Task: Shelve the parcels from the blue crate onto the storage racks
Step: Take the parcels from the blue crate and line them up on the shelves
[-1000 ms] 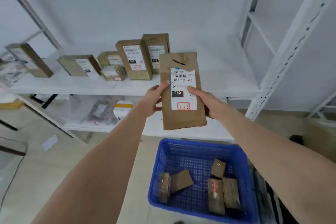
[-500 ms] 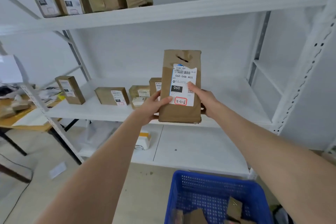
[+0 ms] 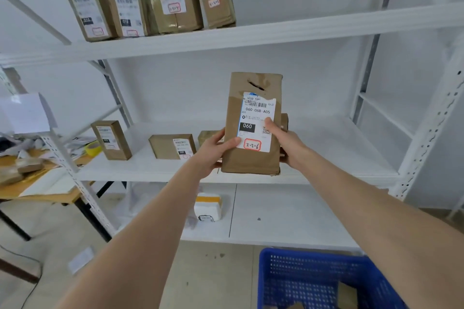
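Observation:
I hold a tall brown parcel (image 3: 241,158) upright in front of the middle shelf (image 3: 339,148) of the white rack. Its white label reads 060 and carries a red-circled 3-2-6. My left hand (image 3: 213,152) grips its lower left edge, thumb on the label. My right hand (image 3: 288,144) grips its right side, thumb across the label. The blue crate (image 3: 308,281) sits on the floor at the bottom right, with brown parcels partly visible inside.
Brown labelled parcels (image 3: 172,145) stand on the middle shelf left of my hands, several more on the upper shelf (image 3: 276,32). A white and yellow packet (image 3: 208,207) lies on the lower shelf. A cluttered wooden table (image 3: 30,178) stands at the left.
My view has tilted up, so the upper shelf appears and most of the crate drops out of frame. Both hands have raised the parcel to middle-shelf height.

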Demonstrator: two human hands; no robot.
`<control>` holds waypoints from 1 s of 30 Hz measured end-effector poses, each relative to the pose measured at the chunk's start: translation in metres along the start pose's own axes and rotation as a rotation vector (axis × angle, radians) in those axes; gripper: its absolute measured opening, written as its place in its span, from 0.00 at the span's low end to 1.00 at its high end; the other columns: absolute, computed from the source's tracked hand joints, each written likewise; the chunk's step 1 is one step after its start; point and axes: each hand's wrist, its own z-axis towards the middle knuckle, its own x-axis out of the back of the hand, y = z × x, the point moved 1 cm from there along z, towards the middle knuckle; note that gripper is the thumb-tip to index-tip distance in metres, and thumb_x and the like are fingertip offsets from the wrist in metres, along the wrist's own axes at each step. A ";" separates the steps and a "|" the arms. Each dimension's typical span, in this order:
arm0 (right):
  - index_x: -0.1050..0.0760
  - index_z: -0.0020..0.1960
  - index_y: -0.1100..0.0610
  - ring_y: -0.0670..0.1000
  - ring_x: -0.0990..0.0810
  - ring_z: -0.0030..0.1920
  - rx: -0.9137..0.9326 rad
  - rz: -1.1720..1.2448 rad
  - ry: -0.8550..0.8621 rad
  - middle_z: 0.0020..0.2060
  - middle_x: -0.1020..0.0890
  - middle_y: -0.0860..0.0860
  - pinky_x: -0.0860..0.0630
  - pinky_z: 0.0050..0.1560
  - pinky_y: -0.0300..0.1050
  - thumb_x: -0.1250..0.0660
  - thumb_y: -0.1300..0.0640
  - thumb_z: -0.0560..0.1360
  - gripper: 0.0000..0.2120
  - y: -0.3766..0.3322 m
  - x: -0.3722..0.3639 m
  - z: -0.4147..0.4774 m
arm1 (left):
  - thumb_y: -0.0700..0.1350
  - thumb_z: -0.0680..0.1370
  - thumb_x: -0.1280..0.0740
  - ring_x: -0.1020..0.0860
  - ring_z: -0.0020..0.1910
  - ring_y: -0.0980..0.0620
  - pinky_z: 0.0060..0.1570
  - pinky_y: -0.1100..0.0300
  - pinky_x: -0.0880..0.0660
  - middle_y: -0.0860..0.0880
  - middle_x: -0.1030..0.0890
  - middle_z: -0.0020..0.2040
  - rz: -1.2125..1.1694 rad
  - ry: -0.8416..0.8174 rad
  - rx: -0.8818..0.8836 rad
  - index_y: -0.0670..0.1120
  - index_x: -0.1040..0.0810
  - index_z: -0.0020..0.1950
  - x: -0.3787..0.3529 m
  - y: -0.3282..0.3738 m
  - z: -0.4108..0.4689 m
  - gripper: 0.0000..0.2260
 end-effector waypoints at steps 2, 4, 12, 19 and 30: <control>0.24 0.62 0.52 0.52 0.18 0.52 -0.005 -0.039 -0.031 0.50 0.16 0.49 0.22 0.53 0.49 0.30 0.36 0.68 0.29 -0.006 -0.005 0.003 | 0.49 0.74 0.29 0.21 0.57 0.51 0.48 0.53 0.22 0.53 0.18 0.57 -0.010 0.012 -0.015 0.56 0.32 0.71 0.008 0.006 0.000 0.26; 0.28 0.65 0.49 0.53 0.19 0.54 -0.002 -0.107 -0.083 0.52 0.17 0.48 0.23 0.58 0.53 0.30 0.37 0.68 0.29 -0.013 -0.007 0.004 | 0.49 0.75 0.30 0.21 0.56 0.50 0.46 0.54 0.22 0.53 0.18 0.56 -0.018 0.036 -0.046 0.57 0.32 0.71 0.014 0.017 0.000 0.25; 0.35 0.70 0.46 0.52 0.19 0.52 0.168 -0.097 -0.208 0.53 0.19 0.48 0.19 0.51 0.53 0.25 0.51 0.70 0.32 -0.073 -0.029 0.010 | 0.51 0.77 0.33 0.21 0.50 0.57 0.46 0.56 0.24 0.58 0.18 0.51 -0.073 0.211 -0.248 0.55 0.34 0.72 0.028 0.084 0.009 0.24; 0.36 0.71 0.45 0.52 0.19 0.53 0.349 -0.004 -0.156 0.54 0.20 0.51 0.19 0.52 0.52 0.25 0.54 0.70 0.34 -0.132 -0.018 0.018 | 0.51 0.75 0.30 0.22 0.52 0.56 0.57 0.50 0.25 0.60 0.21 0.53 0.012 0.152 -0.330 0.58 0.34 0.70 0.018 0.141 0.017 0.25; 0.30 0.68 0.48 0.46 0.19 0.52 0.555 -0.015 0.043 0.53 0.19 0.44 0.20 0.52 0.49 0.27 0.52 0.72 0.26 -0.220 0.017 0.031 | 0.48 0.78 0.34 0.23 0.55 0.53 0.50 0.61 0.26 0.54 0.22 0.58 -0.024 0.103 -0.571 0.56 0.34 0.71 -0.022 0.227 0.065 0.22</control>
